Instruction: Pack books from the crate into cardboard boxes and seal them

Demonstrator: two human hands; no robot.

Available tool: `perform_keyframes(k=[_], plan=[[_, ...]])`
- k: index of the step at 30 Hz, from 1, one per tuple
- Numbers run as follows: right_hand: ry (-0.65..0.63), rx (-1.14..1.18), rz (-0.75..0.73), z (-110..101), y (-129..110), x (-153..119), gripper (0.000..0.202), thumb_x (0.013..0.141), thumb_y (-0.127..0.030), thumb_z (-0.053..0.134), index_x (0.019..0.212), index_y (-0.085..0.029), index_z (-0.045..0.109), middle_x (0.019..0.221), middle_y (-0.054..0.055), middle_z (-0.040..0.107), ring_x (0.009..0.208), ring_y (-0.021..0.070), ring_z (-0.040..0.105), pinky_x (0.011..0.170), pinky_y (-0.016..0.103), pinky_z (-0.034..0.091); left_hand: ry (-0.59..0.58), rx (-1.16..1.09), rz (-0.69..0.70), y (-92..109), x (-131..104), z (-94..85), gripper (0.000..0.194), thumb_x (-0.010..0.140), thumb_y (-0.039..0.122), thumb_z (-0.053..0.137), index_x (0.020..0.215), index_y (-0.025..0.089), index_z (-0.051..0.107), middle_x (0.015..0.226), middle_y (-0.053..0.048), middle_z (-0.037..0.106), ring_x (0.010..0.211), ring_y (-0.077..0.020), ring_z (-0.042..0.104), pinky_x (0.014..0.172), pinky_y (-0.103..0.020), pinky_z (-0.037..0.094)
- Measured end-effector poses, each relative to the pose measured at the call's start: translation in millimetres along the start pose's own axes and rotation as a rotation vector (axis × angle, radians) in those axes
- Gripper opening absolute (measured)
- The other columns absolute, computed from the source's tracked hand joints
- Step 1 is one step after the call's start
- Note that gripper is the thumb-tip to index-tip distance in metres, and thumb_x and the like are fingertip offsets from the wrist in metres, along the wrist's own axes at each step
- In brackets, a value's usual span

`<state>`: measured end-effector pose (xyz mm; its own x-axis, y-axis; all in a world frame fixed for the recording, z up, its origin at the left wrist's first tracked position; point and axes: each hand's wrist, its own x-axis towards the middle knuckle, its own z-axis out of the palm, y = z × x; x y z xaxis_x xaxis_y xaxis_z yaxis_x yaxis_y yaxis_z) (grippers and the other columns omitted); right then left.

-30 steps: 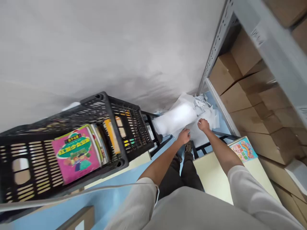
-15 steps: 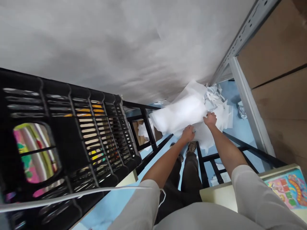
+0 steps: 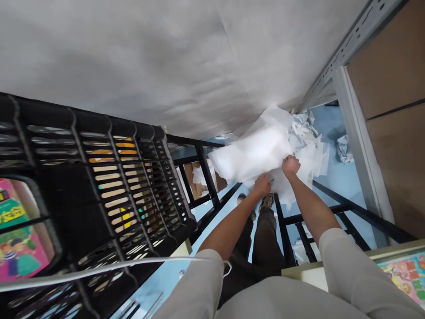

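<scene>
Sheeting of thin white material (image 3: 252,155) lies beside the grey wall (image 3: 186,57); the left hand (image 3: 263,184) and right hand (image 3: 291,165) curl at its near edge, whether pinching it I cannot tell. Inside the black slatted plastic crate (image 3: 68,195), a pink-and-green book cover (image 3: 25,250) bears yellow lettering, partly hidden and unreadable.

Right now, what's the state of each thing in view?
Left hand, fingers curled at the white sheeting, grip unclear
Right hand, fingers curled at the sheeting, grip unclear
White sheeting, rumpled
Paper wad beside the shelf post, crumpled
Black plastic crate, loaded
Pink picture book, in the crate, cover showing
Cardboard boxes, stacked, flaps not visible
Illustrated booklet, cover up, partly out of frame
</scene>
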<state>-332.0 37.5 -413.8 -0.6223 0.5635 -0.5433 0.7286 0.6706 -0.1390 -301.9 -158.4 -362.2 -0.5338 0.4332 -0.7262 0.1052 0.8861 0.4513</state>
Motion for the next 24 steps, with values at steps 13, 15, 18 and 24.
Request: perform_keyframes(k=[13, 15, 18, 24], plan=[[-0.130, 0.080, -0.149, -44.6, 5.5, 0.9, 0.041, 0.105, -0.017, 0.048, 0.134, -0.021, 0.077, 0.129, 0.016, 0.076, 0.118, 0.0296, 0.070, 0.103, 0.039, 0.052, 0.029, -0.009, 0.073, 21.5, -15.4, -14.1, 0.048, 0.098, 0.018, 0.058, 0.145, 0.020, 0.066, 0.160, -0.014, 0.058, 0.144, -0.0311, 0.057, 0.124, -0.046, 0.048], [-0.151, 0.098, -0.081, -39.3, 4.6, 4.3, 0.040, 0.106, -0.018, 0.046, 0.133, -0.019, 0.076, 0.130, 0.017, 0.074, 0.118, 0.0299, 0.069, 0.103, 0.040, 0.053, 0.031, -0.014, 0.075, 20.1, -15.7, -15.4, 0.047, 0.098, 0.019, 0.057, 0.145, 0.020, 0.066, 0.159, -0.015, 0.059, 0.143, -0.0318, 0.058, 0.123, -0.047, 0.048], [-0.141, 0.124, -0.003, -25.4, 4.1, 9.0, 0.035, 0.107, -0.032, 0.054, 0.131, -0.017, 0.075, 0.136, 0.019, 0.068, 0.121, 0.0311, 0.067, 0.105, 0.043, 0.053, 0.031, -0.016, 0.074, 14.8, -15.5, -14.6, 0.048, 0.099, 0.019, 0.056, 0.145, 0.021, 0.066, 0.159, -0.014, 0.059, 0.143, -0.0325, 0.058, 0.123, -0.049, 0.049], [-0.130, 0.142, 0.117, -3.7, 4.6, 12.6, 0.026, 0.091, -0.029, 0.074, 0.113, -0.017, 0.077, 0.134, 0.019, 0.061, 0.123, 0.0328, 0.060, 0.106, 0.047, 0.053, 0.016, -0.011, 0.045, 4.0, -16.3, -9.9, 0.047, 0.100, 0.022, 0.056, 0.147, 0.020, 0.065, 0.163, -0.014, 0.057, 0.147, -0.0321, 0.055, 0.125, -0.048, 0.047]])
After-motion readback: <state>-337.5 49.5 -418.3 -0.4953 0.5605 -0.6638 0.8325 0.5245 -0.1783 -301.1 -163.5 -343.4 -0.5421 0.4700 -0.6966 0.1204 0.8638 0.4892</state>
